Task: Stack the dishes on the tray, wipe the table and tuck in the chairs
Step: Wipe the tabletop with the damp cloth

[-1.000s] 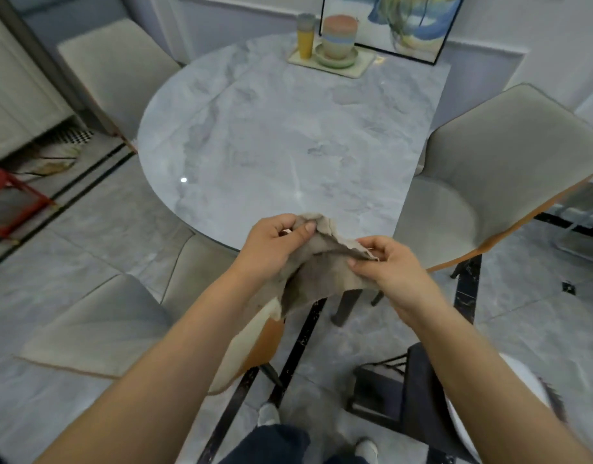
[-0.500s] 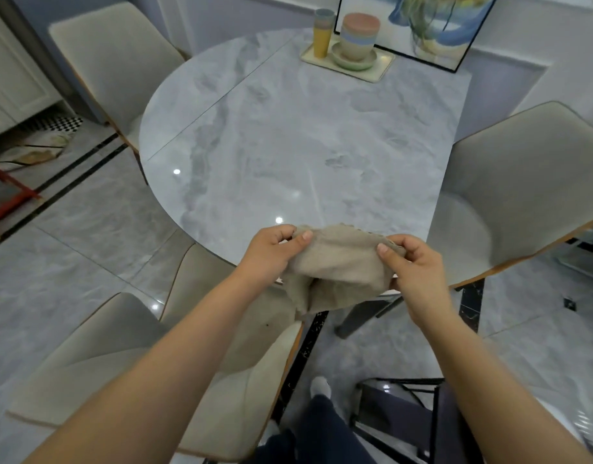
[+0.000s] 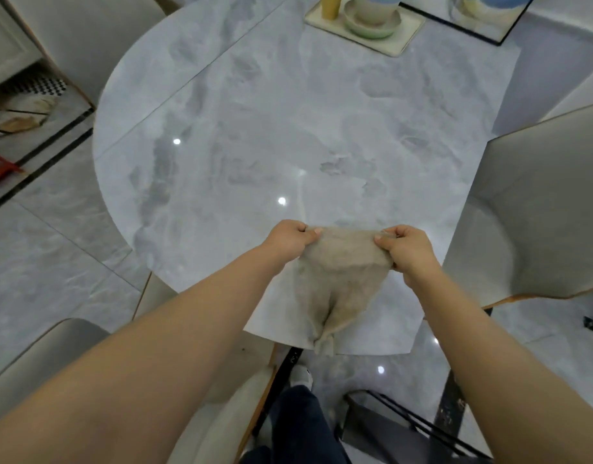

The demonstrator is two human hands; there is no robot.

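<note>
A beige cloth [image 3: 340,279] hangs spread between both hands above the near edge of the grey marble table [image 3: 254,135]. My left hand [image 3: 286,241] pinches its upper left corner and my right hand [image 3: 407,247] pinches its upper right corner. The cloth's lower end droops to the table edge. At the far side a cream tray [image 3: 397,41] carries a green plate [image 3: 372,28] with a stacked bowl on it, and a yellow cup [image 3: 332,6] beside them.
A pale upholstered chair [image 3: 536,209] stands at the table's right, another chair [image 3: 84,45] at the far left, and a third chair [image 3: 70,339] near my left arm. A framed picture [image 3: 482,15] leans on the wall behind the tray. My legs and dark trousers [image 3: 298,426] show below.
My hands have moved forward over the table edge and pulled apart, so the bunched cloth is now stretched open. The view has come closer to the table.
</note>
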